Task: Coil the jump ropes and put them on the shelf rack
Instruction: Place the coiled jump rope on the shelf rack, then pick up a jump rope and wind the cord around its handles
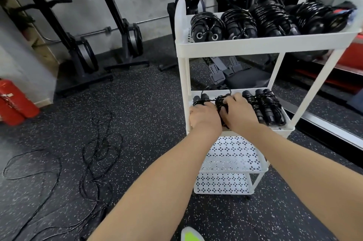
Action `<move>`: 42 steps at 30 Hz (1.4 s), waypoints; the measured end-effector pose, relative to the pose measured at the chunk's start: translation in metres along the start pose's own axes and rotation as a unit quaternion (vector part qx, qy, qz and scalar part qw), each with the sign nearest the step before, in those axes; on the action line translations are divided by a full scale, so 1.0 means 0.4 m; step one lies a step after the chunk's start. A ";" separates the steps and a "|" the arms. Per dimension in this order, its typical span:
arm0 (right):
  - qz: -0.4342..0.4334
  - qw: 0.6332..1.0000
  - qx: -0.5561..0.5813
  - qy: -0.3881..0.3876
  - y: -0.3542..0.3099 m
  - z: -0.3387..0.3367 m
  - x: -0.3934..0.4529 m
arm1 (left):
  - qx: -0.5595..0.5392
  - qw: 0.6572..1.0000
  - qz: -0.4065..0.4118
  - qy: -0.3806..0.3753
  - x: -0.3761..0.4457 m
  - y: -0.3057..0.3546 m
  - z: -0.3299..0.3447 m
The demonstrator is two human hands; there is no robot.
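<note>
A: Both hands down on middle tier (282, 130) of white shelf rack (255, 43). Left hand (205, 116) at tier's left end, fingers curled over coiled rope (221, 103); right hand (238, 112) just beside it, fingers bent down onto same bundle. Grip or mere press: cannot tell, palms hide contact.

B: Placement of bundle relative to hands?

A: Directly under and between them, touching both. Handles (204, 96) poking out beyond fingertips, pointing away toward back of tier. Long axis front-to-back, matching two stowed ropes (263, 106) lying just right of right hand.

B: Nearer hand for final seating?

A: Judged about equal; right hand sits more squarely over coil, left more toward tier's edge. Gap on left side of tier probably enough for bundle as laid.

B: Remaining work?

A: Top tier holding row of coiled bundles (265, 21), long axes also front-to-back, handle ends facing front. Loose ropes (98, 152) uncoiled on speckled floor (147, 103), well left of rack. Lower tiers (231, 160) showing bare perforated panels. Task judged past halfway, floor ropes not yet coiled.
</note>
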State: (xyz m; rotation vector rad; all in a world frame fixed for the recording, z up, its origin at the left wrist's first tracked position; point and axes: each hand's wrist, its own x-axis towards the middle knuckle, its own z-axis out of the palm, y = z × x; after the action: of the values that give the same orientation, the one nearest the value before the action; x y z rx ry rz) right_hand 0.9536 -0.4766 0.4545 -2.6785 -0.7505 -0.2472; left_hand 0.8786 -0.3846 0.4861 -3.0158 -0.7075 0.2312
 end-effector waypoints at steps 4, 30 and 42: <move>-0.013 1.000 -0.019 -0.003 -0.003 0.006 -0.004 | 0.022 1.000 0.001 0.015 0.004 -0.004 -0.013; -0.231 0.964 -0.052 -0.121 -0.442 -0.098 -0.426 | -0.034 0.995 0.026 0.093 -0.538 -0.425 0.102; -0.309 0.870 -0.082 -0.376 -0.920 0.449 -0.723 | -0.110 0.965 -0.220 -0.094 -0.802 -1.044 0.602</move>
State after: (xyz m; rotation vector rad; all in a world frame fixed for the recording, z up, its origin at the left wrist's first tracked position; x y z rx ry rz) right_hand 0.5274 -0.2511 0.3178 -2.5590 -1.8873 0.6645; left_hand 0.3744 -0.1529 0.3204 -2.9498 -1.4834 0.4478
